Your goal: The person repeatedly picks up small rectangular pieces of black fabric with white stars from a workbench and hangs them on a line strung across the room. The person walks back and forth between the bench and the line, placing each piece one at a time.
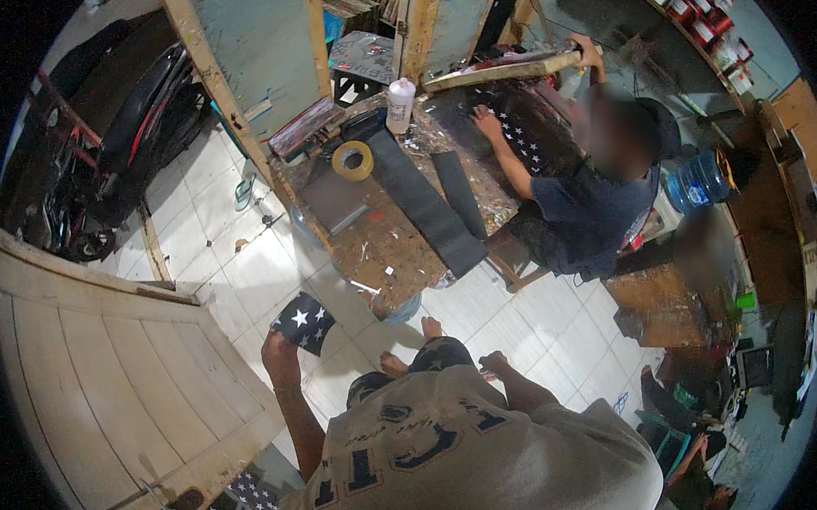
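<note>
one black, white-starred piece is in the left hand, closed around its lower edge, beyond the near end of the tabletop. the right hand hangs past that end; how far it is curled, or on what, i cannot tell.

left fingers grip a black, white-starred piece; a tape roll lies on the worktable.

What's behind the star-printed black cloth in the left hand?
White floor tiles show beyond the star-printed black cloth; whatever lies directly behind it is covered and cannot be seen.
</note>
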